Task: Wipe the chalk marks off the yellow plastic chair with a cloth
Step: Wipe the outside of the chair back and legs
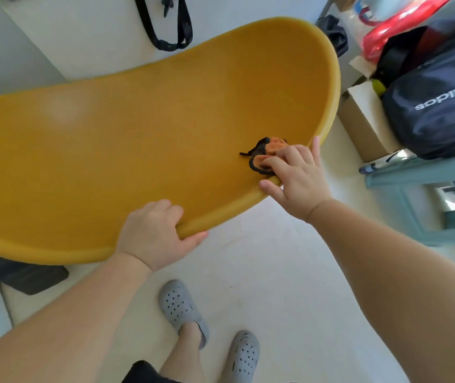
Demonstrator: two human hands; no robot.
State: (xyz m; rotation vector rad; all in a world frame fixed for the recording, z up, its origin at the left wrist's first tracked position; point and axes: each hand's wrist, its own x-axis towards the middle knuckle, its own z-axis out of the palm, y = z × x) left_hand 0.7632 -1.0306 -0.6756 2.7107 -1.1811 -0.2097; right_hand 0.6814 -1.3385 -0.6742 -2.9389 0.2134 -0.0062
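Observation:
The yellow plastic chair (138, 139) fills the middle of the view, its curved shell tilted toward me. My left hand (154, 233) grips the near rim, thumb under the edge. My right hand (295, 175) presses a small orange cloth with black trim (262, 153) against the shell's inner surface near the right rim, fingers on top of the cloth. A faint pale patch shows on the upper left of the shell; I cannot make out distinct chalk marks.
A dark sports bag (436, 106) sits on a cardboard box (364, 125) at the right, beside a pale green plastic stool (425, 205). A black strap (165, 29) hangs on the wall behind. My grey clogs (182, 308) stand on the cream floor below.

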